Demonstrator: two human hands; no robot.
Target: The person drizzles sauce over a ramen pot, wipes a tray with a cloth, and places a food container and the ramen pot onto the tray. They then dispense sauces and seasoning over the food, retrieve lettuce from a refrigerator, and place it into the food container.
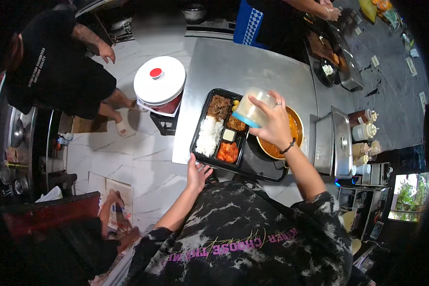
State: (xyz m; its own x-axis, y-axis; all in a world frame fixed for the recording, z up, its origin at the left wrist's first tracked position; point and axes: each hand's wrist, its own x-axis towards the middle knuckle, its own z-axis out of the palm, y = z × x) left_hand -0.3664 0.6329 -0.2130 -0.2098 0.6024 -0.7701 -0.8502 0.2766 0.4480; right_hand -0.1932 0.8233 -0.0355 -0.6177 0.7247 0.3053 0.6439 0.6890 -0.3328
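Observation:
A black compartment tray rests on the steel table, holding white rice, shredded brown meat, red kimchi and other sides. With its fingers apart, my left hand is at the tray's near left corner. My right hand grips a translucent container with a blue rim, tilted over the tray's right side. Under and beside my right hand is a gold pan of orange-red stew, partly hidden by the hand.
A large white-lidded container stands left of the steel table. To the right are a steel bin with a lid and squeeze bottles. People stand at the upper left and beyond the table; another is at the lower left.

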